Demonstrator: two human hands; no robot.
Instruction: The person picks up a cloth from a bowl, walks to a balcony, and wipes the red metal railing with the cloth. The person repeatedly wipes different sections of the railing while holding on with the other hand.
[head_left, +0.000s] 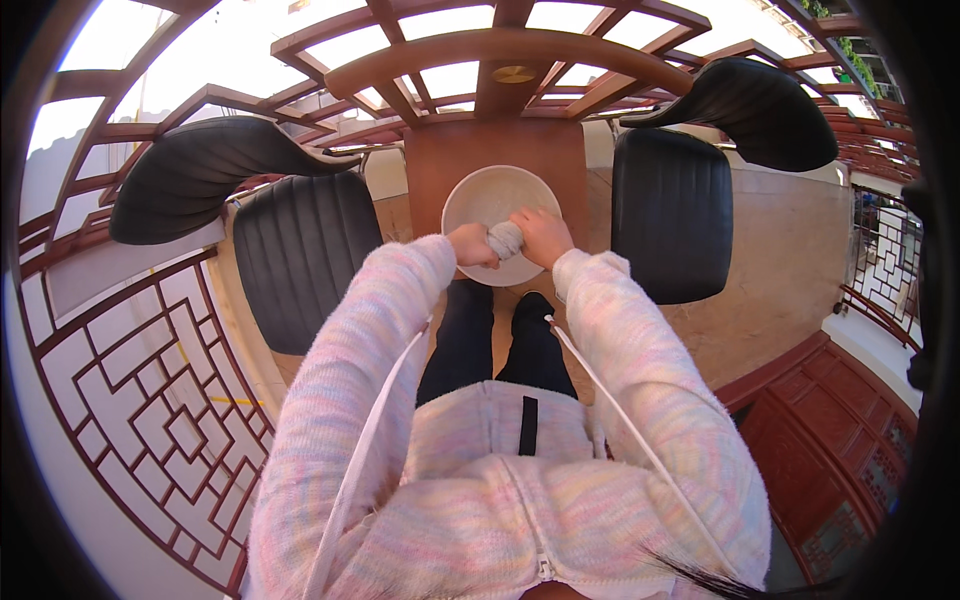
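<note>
A pale, twisted cloth (505, 240) is bunched between my two hands, over a round white basin (499, 187). My left hand (474, 245) is closed around its left end. Around the other end my right hand (543, 235) is wrapped, with the fingers curled. The basin stands on the seat of a reddish-brown wooden chair (435, 161). Its inside looks pale, and whether it holds water I cannot tell. Both of my forearms are in fluffy pastel-striped sleeves, and the hands hide part of the basin's near side.
A black padded chair (307, 255) stands on the left and another black chair (672, 217) on the right. The wooden chair's curved top rail (510, 46) rises behind the basin. Wooden lattice railing (187, 435) borders the area. My feet are on the floor below.
</note>
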